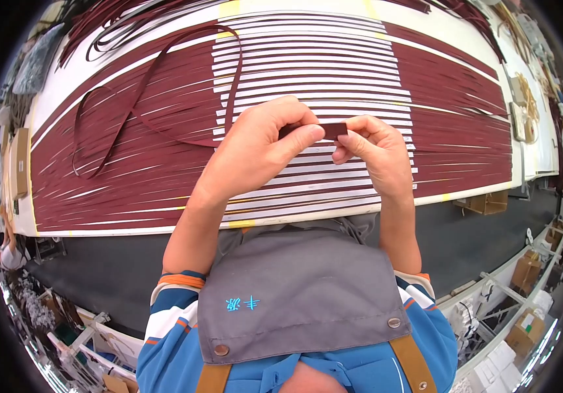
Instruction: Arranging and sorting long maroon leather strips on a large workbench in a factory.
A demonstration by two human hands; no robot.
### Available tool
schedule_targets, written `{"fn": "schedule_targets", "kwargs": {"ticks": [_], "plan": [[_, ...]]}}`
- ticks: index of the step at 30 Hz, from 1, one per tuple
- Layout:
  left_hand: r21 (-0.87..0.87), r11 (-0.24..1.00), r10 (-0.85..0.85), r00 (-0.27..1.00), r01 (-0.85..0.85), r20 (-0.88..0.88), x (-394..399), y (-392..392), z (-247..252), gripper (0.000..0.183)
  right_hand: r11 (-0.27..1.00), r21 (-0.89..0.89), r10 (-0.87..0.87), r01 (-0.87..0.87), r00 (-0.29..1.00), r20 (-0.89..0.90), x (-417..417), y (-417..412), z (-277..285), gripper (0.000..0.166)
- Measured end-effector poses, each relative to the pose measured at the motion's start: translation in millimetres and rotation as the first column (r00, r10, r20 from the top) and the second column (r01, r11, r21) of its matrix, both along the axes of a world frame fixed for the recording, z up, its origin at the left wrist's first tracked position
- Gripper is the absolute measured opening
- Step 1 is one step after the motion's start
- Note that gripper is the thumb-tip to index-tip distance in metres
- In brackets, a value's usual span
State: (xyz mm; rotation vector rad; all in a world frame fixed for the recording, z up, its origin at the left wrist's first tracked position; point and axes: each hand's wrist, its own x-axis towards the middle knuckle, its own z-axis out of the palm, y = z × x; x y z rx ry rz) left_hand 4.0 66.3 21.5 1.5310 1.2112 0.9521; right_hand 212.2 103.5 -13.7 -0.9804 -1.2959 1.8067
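Observation:
My left hand [262, 140] pinches a dark maroon strap between thumb and bent forefinger. A short end of this strap [332, 131] shows between my two hands. At its tip, my right hand [377, 150] grips it between thumb and fingers. A long, thin maroon strap [136, 100] loops across the left of the table, one run passing behind my left hand; whether it joins the held end is hidden. Beneath both hands lie many parallel maroon strips [458, 132], with a middle band of white strips [306, 73] between them.
A white work table [487, 189] carries the strips; yellow tape [230, 7] marks its edges. More maroon straps [95, 22] lie at the far left. A cardboard box [19, 162] is at the left end, a coil of beige cord [527, 98] at the right. Another person [9, 253] is at far left.

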Motion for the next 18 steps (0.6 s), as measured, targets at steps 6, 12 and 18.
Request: {"fn": "schedule_targets", "kwargs": {"ticks": [6,12,18], "plan": [[-0.142,0.988,0.067,0.998,-0.063,0.021,1,-1,-3,0.019,1.0,-0.013,0.013,-0.013,1.0,0.023,0,-1,5,0.017],[-0.188,0.979,0.079,0.997,-0.077,0.004,-2,1,-16,0.022,0.999,-0.036,0.04,-0.039,0.999,0.028,-1,-2,7,0.017],[-0.228,0.972,0.055,0.998,-0.06,-0.025,2,0,-14,0.02,0.998,-0.036,0.055,-0.054,0.998,0.016,-3,-3,6,0.017]]}}
